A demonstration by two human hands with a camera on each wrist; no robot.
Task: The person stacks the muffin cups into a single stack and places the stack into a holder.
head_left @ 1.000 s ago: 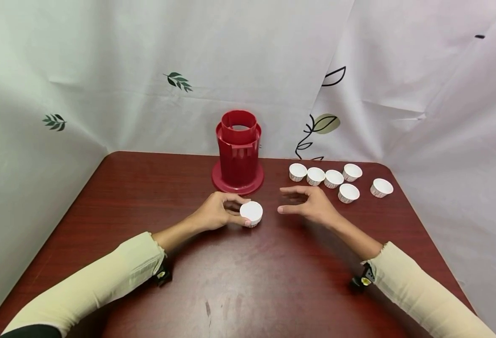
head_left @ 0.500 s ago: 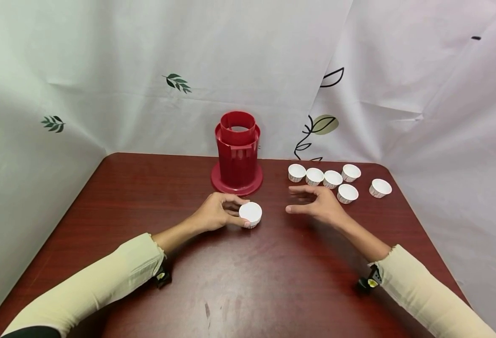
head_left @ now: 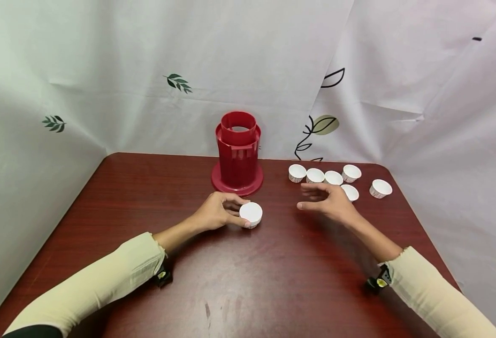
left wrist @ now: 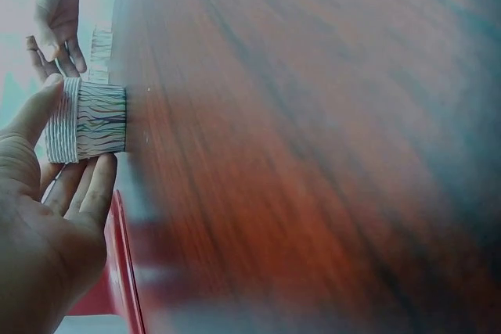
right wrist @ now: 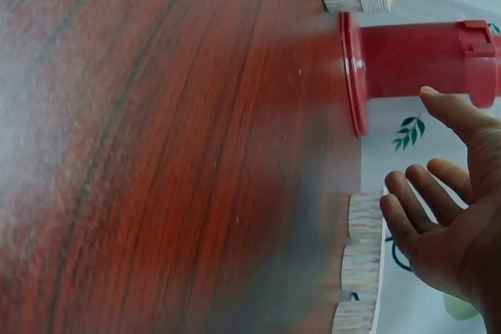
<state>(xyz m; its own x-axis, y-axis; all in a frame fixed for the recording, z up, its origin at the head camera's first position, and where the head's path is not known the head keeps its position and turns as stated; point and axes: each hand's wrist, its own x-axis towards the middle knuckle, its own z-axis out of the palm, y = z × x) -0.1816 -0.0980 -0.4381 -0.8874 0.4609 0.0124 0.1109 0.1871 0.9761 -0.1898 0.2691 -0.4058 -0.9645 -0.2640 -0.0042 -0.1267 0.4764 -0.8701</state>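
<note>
My left hand (head_left: 217, 212) grips a short stack of nested white paper cups (head_left: 251, 214) between thumb and fingers, near the table's middle. In the left wrist view several layered rims show on this cup stack (left wrist: 98, 120), above a wall printed with wavy lines. My right hand (head_left: 333, 203) hovers at the right with fingers apart and nothing between them. Close behind it stand several single paper cups (head_left: 315, 176), and the hand partly hides the cup (head_left: 351, 192) nearest to it. The right wrist view shows the right palm (right wrist: 446, 248) beside a row of cups (right wrist: 362, 267).
A red plastic cylinder (head_left: 238, 164) on a round base, with an open ring on top, stands at the back just beyond the left hand. One cup (head_left: 380, 188) sits apart near the table's right edge. A white printed cloth (head_left: 125, 80) hangs around the brown table (head_left: 248, 281).
My right hand has moved to the right, away from the held stack and toward the loose cups. The left hand keeps its grip on the stack in the same place.
</note>
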